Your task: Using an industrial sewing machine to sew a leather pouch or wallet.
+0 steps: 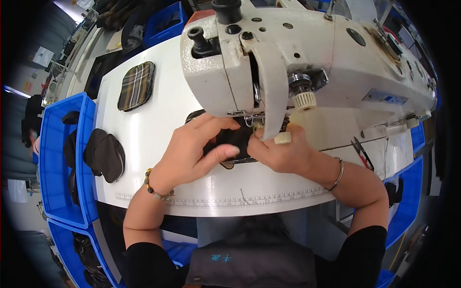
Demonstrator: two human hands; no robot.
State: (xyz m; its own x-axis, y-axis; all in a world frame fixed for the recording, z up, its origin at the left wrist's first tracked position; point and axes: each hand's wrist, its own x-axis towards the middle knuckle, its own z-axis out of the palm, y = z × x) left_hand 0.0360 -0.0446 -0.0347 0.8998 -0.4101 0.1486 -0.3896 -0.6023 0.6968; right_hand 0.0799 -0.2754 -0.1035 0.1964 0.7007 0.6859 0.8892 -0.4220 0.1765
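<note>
A black fabric piece lies on the white table under the needle area of a sewing machine. My left hand rests at its left side, thumb and fingers apart, the fingertips touching the cloth. Close by the presser foot, my right hand has its fingers pinched together at the right edge of the fabric. The fingertips there are partly hidden behind the machine's guard. A small tan edge shows below the black cloth.
A plaid padded piece lies at the far left, and black fabric pieces sit at the left edge. Thread snips lie at the right. Blue bins flank the table. A printed ruler runs along its front edge.
</note>
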